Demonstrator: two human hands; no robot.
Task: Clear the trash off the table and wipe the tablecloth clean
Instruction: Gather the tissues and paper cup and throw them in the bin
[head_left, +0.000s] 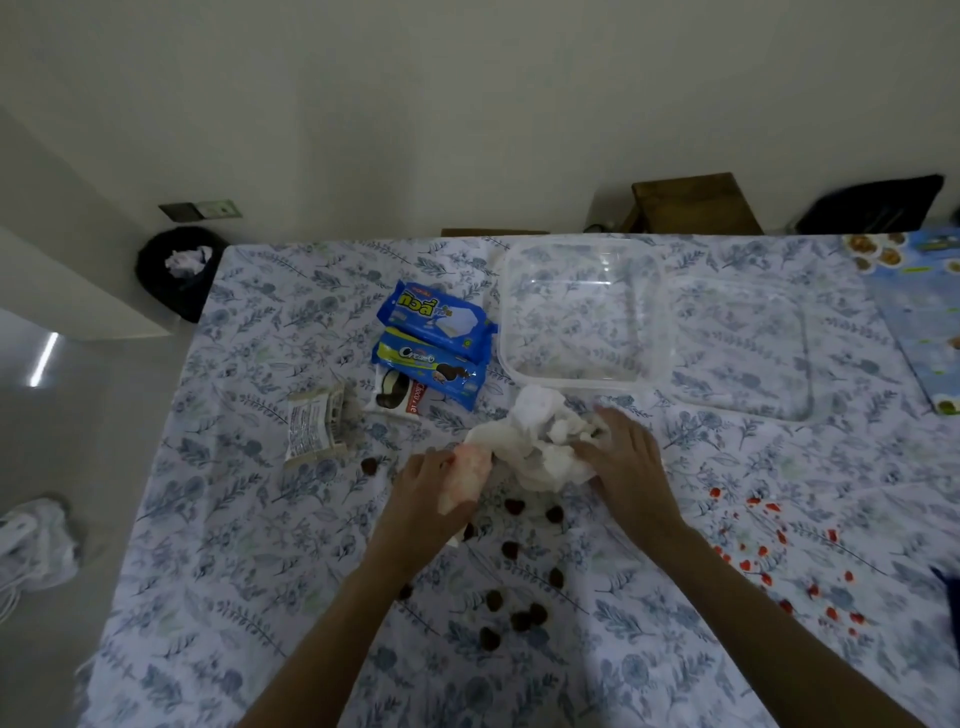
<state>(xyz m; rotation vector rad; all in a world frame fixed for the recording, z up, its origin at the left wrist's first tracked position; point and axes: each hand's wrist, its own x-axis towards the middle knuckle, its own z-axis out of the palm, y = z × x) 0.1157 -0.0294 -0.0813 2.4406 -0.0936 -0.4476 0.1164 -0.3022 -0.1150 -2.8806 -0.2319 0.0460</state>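
While dark brown crumbs (511, 551) lie scattered near the front edge of the blue-flowered white tablecloth (249, 545) and red spots (763, 551) dot its right side, I see both hands at mid-table on a crumpled white paper towel (535, 441). The left hand (436, 493) grips its pink-stained end. The right hand (628, 462) lies palm-down on the other end, and I cannot tell whether its fingers pinch. Beyond, left of centre, lie a beige wrapper (314, 426), a black-and-white biscuit wrapper (395, 397) and two blue biscuit packets (436, 322). A clear plastic tub (582, 312) and flat clear lid (743, 353) sit by the far edge. A black bin (176, 270) stands off the far left corner.
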